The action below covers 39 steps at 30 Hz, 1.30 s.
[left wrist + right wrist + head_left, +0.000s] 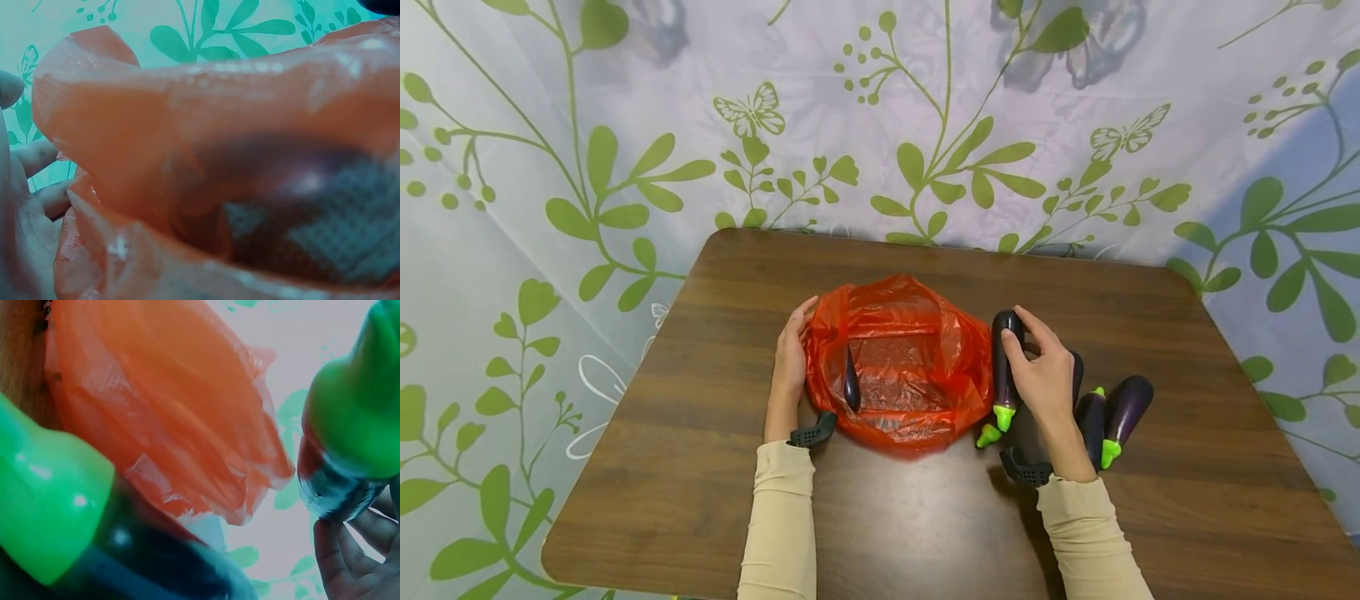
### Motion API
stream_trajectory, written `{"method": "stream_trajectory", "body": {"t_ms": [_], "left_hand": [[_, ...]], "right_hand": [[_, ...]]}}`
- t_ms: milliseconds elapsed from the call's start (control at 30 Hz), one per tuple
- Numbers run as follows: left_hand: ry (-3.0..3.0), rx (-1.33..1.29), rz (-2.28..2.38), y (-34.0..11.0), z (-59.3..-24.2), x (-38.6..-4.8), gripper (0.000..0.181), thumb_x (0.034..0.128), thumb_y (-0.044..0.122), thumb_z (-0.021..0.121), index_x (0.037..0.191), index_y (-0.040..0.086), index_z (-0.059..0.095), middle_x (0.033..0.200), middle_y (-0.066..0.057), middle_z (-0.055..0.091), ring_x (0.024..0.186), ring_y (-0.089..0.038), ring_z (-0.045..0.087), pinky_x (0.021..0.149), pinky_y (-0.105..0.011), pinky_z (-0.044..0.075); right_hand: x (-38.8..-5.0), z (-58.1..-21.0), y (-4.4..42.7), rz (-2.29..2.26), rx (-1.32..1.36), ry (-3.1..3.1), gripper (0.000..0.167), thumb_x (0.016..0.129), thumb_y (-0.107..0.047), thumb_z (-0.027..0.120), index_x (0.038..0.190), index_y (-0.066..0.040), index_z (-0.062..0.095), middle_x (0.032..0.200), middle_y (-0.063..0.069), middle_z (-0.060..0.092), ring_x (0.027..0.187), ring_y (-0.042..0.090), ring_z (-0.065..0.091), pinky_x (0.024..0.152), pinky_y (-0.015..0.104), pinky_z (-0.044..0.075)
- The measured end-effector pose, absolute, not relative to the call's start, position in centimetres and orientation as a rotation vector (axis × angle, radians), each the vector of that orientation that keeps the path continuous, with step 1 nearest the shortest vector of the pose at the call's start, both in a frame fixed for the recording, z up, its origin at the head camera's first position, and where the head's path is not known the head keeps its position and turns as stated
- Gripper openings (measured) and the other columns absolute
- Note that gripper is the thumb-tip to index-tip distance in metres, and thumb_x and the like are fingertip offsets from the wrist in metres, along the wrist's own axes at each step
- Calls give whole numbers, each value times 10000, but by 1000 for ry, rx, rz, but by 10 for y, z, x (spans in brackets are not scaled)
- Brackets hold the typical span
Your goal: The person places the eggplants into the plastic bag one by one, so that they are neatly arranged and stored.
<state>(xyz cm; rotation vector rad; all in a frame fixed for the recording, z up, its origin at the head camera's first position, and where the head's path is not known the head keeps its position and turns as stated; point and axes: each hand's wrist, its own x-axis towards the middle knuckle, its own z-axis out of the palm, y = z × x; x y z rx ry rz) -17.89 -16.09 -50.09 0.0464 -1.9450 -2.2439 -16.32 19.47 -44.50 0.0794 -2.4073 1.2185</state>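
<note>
A red plastic bag (917,433) lies with its mouth spread on the brown table, one dark eggplant (852,385) inside at its left. At the bag's left edge the left hand (788,354) rests against the plastic; in the left wrist view its fingers (47,178) lie relaxed along the outside. The right hand (1047,375) grips another eggplant (1002,367) by its sides, green cap toward the camera, just right of the bag. In the right wrist view the held eggplant (337,487) is beside the bag (169,406), with a further eggplant (156,556) below.
Several eggplants lie right of the bag, partly behind the right hand, among them a purple one (1129,408) at the far right. A green cap (988,436) shows below the held eggplant. The brown table (685,433) ends at a leaf-patterned curtain (820,100).
</note>
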Motion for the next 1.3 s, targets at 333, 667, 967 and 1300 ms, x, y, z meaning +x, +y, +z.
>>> {"method": "stream_trajectory", "body": {"t_ms": [333, 667, 967, 1300], "left_hand": [[-1926, 6, -2264, -161, -502, -180, 629, 1096, 508, 278, 1544, 105, 456, 1479, -115, 560, 1344, -273, 534, 1176, -494, 389], [-1922, 32, -2269, -161, -501, -182, 605, 1097, 503, 277, 1525, 134, 493, 1476, -125, 565, 1350, -284, 533, 1181, -483, 384], [-1935, 56, -2267, -160, -503, -181, 550, 1103, 481, 280, 1492, 186, 534, 1460, -102, 579, 1342, -271, 540, 1177, -478, 388], [-1934, 50, -2267, -160, -503, -181, 551, 1104, 474, 281, 1490, 173, 533, 1460, -111, 577, 1339, -263, 541, 1175, -473, 387]], "right_hand": [[-162, -434, 186, 1249, 150, -2434, 446, 991, -212, 690, 1426, -134, 631, 1417, 126, 637, 1078, 336, 710, 794, 11, 453], [-166, -430, 173, 1237, 238, -2435, 443, 985, -196, 696, 1421, -146, 636, 1400, 130, 646, 1022, 352, 728, 803, 136, 556], [-170, -426, 160, 1260, 325, -2424, 449, 981, -193, 704, 1421, -141, 634, 1371, 159, 652, 988, 355, 737, 846, 511, 604], [-173, -424, 147, 1305, 377, -2449, 458, 991, -238, 694, 1436, -155, 621, 1360, 139, 655, 1037, 324, 716, 710, 376, 637]]}}
